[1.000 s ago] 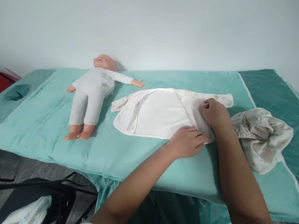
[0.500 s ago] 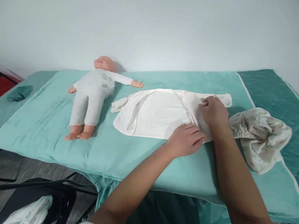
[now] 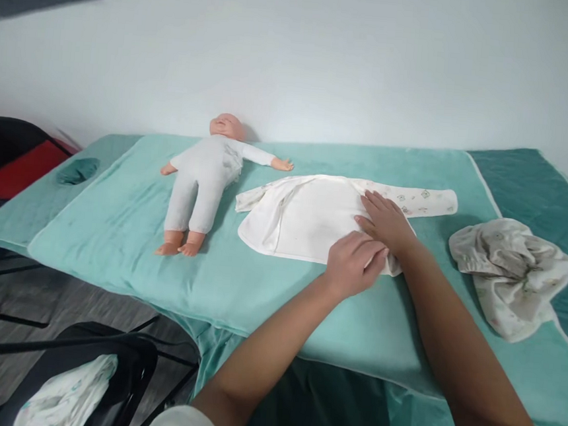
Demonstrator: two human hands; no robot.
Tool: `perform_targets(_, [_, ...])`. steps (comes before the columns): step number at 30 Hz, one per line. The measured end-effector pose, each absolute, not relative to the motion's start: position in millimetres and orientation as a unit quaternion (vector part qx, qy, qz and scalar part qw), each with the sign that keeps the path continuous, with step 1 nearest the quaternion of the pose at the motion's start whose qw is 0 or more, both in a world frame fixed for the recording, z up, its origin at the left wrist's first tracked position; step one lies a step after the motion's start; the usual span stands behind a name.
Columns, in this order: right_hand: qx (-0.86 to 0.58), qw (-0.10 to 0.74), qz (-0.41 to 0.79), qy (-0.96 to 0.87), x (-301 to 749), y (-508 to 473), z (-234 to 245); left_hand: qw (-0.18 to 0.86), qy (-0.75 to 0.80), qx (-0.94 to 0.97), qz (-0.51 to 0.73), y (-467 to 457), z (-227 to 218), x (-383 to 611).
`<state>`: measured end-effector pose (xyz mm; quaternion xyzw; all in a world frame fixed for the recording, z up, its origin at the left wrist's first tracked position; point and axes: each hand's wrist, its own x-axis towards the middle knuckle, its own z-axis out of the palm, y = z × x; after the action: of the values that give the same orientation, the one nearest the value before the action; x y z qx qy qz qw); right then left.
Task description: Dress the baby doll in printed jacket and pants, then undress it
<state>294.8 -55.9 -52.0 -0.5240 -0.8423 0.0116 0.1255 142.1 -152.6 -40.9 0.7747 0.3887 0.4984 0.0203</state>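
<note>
A white baby shirt (image 3: 313,219) lies spread open on the bed, with both sleeves stretched sideways; the right one (image 3: 427,200) has a small print. My right hand (image 3: 385,223) rests flat on the right side of the shirt, fingers extended and slightly apart. Just below it, my left hand (image 3: 353,264) is closed at the shirt's lower edge, fingers curled and thumb against the forefinger, apparently pinching the cloth; the gripped part is mostly hidden. To the left, a baby doll (image 3: 205,173) in white lies on its back, one arm reaching toward the shirt.
A bunched printed cloth (image 3: 512,273) lies on the right of the green-covered bed (image 3: 136,253). A face hole (image 3: 79,170) is at the bed's left end. Below stands a black chair (image 3: 125,371) holding a white package (image 3: 69,393). A wall runs behind.
My right hand has moved from the right sleeve onto the shirt's side and flattened out, leaving the sleeve straight. My left hand has curled tighter. The view has shifted left.
</note>
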Motion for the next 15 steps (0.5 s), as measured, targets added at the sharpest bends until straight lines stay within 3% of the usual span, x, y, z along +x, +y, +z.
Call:
perform_targets(6, [-0.536, 0.121, -0.002, -0.836, 291, -59, -47, -0.037, 0.54, 0.707, 0.456, -130, -41, 33])
perform_targets(11, [-0.545, 0.134, 0.016, -0.827, 281, -69, -35, 0.076, 0.629, 0.711, 0.307, -128, -48, -25])
perform_targets(13, [-0.576, 0.173, 0.065, -0.796, 274, -80, -18, 0.112, 0.591, 0.754, 0.265, -138, -49, -31])
perform_targets(15, [-0.598, 0.264, 0.124, -0.746, 264, -96, 7, 0.123, 0.565, 0.768, 0.274, -147, -51, -33])
